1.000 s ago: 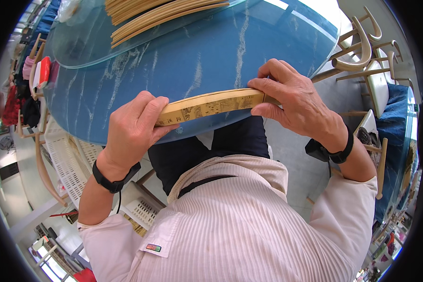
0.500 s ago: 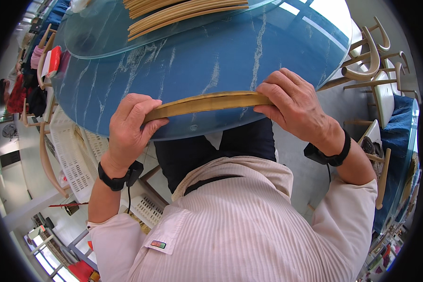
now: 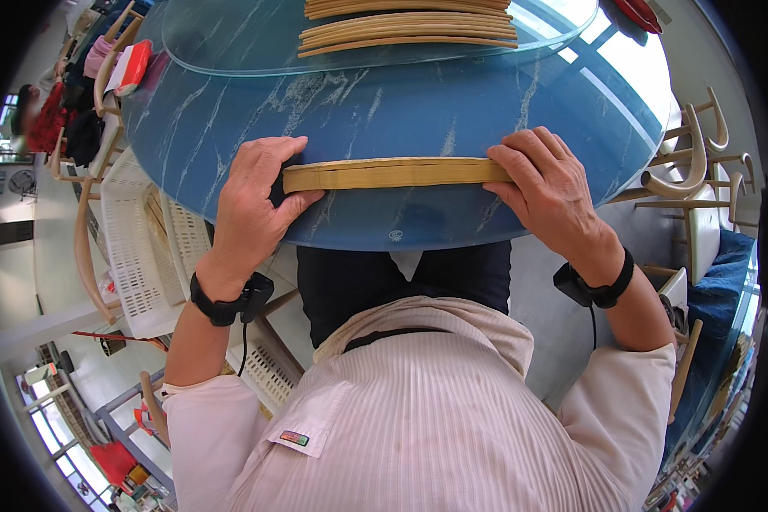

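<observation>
A long, flat yellow-brown bundle of strips (image 3: 384, 174) lies level across the near part of the blue tabletop, a thin seam running along it. At its right end, my right hand (image 3: 548, 183) is closed, fingers above and thumb below. My left hand (image 3: 260, 196) is around the left end, thumb and fingers spread apart on either side, with a gap between fingers and strips. Whether the left palm touches the end is hidden. Ahead, thin wooden sticks (image 3: 410, 34) rest side by side on a round glass plate (image 3: 230, 64).
The blue marbled table (image 3: 452, 224) has a rounded near edge close to my body. White perforated crates (image 3: 141, 256) stand to the left. Wooden chairs (image 3: 700, 171) are at the right, and a red-and-white packet (image 3: 130, 66) lies at the left.
The strips were bowed and tilted; now they lie straighter and level. My left hand has loosened from its pinch and spread its fingers. The right hand keeps its grip.
</observation>
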Motion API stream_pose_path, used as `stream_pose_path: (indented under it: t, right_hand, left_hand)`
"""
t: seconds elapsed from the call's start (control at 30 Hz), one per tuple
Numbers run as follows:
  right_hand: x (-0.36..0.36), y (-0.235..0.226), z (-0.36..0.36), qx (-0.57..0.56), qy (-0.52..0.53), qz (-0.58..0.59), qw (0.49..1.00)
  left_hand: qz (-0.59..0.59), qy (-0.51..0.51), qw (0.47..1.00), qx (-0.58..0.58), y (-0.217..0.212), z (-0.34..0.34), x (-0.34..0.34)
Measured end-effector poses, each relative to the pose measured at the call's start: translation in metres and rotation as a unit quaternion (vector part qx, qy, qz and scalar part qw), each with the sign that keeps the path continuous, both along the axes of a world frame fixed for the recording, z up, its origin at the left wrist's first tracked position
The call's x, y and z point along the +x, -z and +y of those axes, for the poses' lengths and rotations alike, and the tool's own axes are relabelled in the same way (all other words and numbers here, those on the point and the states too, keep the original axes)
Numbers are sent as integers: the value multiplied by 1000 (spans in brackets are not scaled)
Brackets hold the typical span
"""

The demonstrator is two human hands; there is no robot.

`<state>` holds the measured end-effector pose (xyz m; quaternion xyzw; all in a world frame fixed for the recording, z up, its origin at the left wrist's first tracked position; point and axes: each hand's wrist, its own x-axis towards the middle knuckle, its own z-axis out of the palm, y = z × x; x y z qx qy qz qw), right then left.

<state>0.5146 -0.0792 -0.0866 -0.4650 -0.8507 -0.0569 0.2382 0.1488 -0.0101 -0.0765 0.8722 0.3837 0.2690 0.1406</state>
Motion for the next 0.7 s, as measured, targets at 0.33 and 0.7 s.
stream_pose_path:
  t: [0.33, 0.7]
  right_hand:
    - [-7, -4, 2, -9, 6, 11, 1000]
    - [-19, -32, 3, -83, -42, 37, 995]
  left_hand:
    - [-190, -26, 969, -159, 12, -1, 17]
    - [-245, 12, 945, -218, -4, 2, 20]
